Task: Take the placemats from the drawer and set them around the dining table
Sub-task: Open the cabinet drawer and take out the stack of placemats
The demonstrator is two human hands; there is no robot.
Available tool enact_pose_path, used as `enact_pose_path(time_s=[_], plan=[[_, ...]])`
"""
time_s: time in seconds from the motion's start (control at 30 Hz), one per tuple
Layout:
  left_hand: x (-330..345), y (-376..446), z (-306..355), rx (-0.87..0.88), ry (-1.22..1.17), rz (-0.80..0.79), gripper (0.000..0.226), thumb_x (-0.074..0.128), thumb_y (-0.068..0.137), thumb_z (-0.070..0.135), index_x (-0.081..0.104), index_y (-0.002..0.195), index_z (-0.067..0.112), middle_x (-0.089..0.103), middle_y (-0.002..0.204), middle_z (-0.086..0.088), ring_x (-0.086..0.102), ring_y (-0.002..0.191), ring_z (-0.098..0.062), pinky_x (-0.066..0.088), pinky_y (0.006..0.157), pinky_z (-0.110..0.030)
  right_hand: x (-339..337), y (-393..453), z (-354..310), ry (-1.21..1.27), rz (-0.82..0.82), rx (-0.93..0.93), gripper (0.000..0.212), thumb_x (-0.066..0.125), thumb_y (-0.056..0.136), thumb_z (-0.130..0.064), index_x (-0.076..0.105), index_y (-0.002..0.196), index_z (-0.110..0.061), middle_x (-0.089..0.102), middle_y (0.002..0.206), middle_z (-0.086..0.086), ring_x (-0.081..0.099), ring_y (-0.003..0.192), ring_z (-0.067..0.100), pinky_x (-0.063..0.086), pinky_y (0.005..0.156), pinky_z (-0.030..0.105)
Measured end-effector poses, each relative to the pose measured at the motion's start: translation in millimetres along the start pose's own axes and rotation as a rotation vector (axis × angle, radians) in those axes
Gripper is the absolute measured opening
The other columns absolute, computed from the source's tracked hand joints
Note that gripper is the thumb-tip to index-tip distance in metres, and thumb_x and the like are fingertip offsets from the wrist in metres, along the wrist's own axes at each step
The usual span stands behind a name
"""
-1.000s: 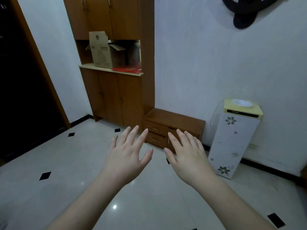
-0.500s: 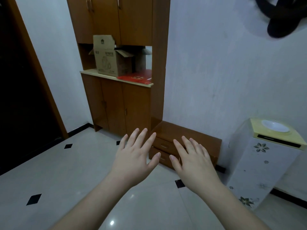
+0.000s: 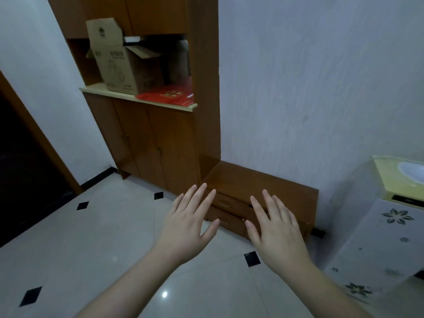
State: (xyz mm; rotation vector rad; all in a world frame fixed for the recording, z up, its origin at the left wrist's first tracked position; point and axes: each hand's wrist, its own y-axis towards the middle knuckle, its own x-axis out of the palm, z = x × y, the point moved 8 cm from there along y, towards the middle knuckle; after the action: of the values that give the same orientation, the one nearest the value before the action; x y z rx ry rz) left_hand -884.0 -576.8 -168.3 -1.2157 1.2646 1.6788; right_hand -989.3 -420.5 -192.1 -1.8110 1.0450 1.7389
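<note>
Head view: left hand (image 3: pixel 188 228) and right hand (image 3: pixel 276 230) outstretched, palms down, fingers spread, holding nothing. Low drawer unit (image 3: pixel 263 191) against wall just beyond fingertips, both drawers (image 3: pixel 226 204) shut. Placemats not visible.

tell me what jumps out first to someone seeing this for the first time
Two bare, empty hands fill the lower middle, the left hand and right hand spread open, palms down, above the pale tiled floor. Just beyond the fingertips sits a low wooden drawer unit against the wall, its drawers shut. Up left, an open cardboard box and a flat red packet rest on the tall cabinet's shelf.
</note>
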Motion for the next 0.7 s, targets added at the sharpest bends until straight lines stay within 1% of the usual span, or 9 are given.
enact_pose_path(time_s=[0.1, 0.2, 0.3, 0.47, 0.53, 0.6, 0.7], plan=[[36, 37, -7, 0.011, 0.008, -0.066, 0.069, 0.015, 0.095, 0.065, 0.012, 0.156, 0.033, 0.008, 0.164, 0.006, 0.000, 0.151, -0.014, -0.004, 0.118, -0.033, 26, 42, 21, 0.005, -0.025, 0.004, 0.070, 0.012, 0.093, -0.059, 0.039, 0.149, -0.026, 0.035, 0.156, 0.008, 0.034, 0.143, 0.029, 0.029, 0.113, 0.045], [69, 72, -22, 0.005, 0.018, -0.102, 0.069, 0.015, 0.095, 0.063, 0.013, 0.156, 0.030, 0.009, 0.164, 0.006, -0.002, 0.151, -0.014, -0.005, 0.119, -0.035, 48, 79, 31, 0.013, -0.040, -0.004, 0.070, 0.012, 0.094, -0.058, 0.039, 0.149, -0.025, 0.036, 0.156, 0.009, 0.034, 0.143, 0.029, 0.029, 0.113, 0.046], [98, 109, -36, 0.008, 0.046, -0.115, 0.069, 0.016, 0.096, 0.062, 0.017, 0.156, 0.028, 0.009, 0.164, 0.005, -0.002, 0.151, -0.016, -0.002, 0.120, -0.040, 76, 115, 36, 0.011, -0.071, -0.016, 0.067, 0.016, 0.095, -0.057, 0.041, 0.148, -0.024, 0.038, 0.155, 0.009, 0.035, 0.142, 0.029, 0.029, 0.113, 0.045], [159, 162, -68, 0.022, 0.006, -0.163, 0.069, 0.015, 0.095, 0.061, 0.014, 0.157, 0.029, 0.003, 0.165, 0.003, -0.008, 0.151, -0.017, -0.007, 0.120, -0.041, 128, 177, 27, 0.035, -0.123, -0.016, 0.066, 0.022, 0.095, -0.055, 0.043, 0.147, -0.021, 0.042, 0.152, 0.010, 0.039, 0.140, 0.030, 0.034, 0.111, 0.048], [183, 183, -88, 0.022, -0.003, -0.168, 0.068, 0.016, 0.096, 0.061, 0.017, 0.156, 0.029, 0.006, 0.165, 0.002, -0.004, 0.151, -0.018, -0.004, 0.121, -0.041, 152, 204, 20, 0.029, -0.149, -0.021, 0.065, 0.024, 0.095, -0.054, 0.040, 0.149, -0.023, 0.039, 0.154, 0.008, 0.037, 0.141, 0.029, 0.032, 0.112, 0.047], [206, 205, -111, 0.034, -0.008, -0.159, 0.066, 0.022, 0.097, 0.058, 0.024, 0.155, 0.027, 0.013, 0.164, 0.000, 0.004, 0.152, -0.020, 0.002, 0.122, -0.042, 177, 232, 15, 0.017, -0.171, -0.014, 0.064, 0.024, 0.095, -0.053, 0.039, 0.149, -0.023, 0.038, 0.154, 0.008, 0.036, 0.142, 0.029, 0.030, 0.113, 0.046], [241, 236, -142, 0.084, -0.019, -0.207, 0.061, 0.031, 0.097, 0.053, 0.031, 0.153, 0.026, 0.021, 0.162, -0.002, 0.011, 0.151, -0.021, 0.010, 0.121, -0.045, 210, 269, 11, 0.021, -0.220, 0.031, 0.064, 0.023, 0.093, -0.050, 0.040, 0.148, -0.023, 0.039, 0.154, 0.007, 0.037, 0.141, 0.028, 0.031, 0.113, 0.046]])
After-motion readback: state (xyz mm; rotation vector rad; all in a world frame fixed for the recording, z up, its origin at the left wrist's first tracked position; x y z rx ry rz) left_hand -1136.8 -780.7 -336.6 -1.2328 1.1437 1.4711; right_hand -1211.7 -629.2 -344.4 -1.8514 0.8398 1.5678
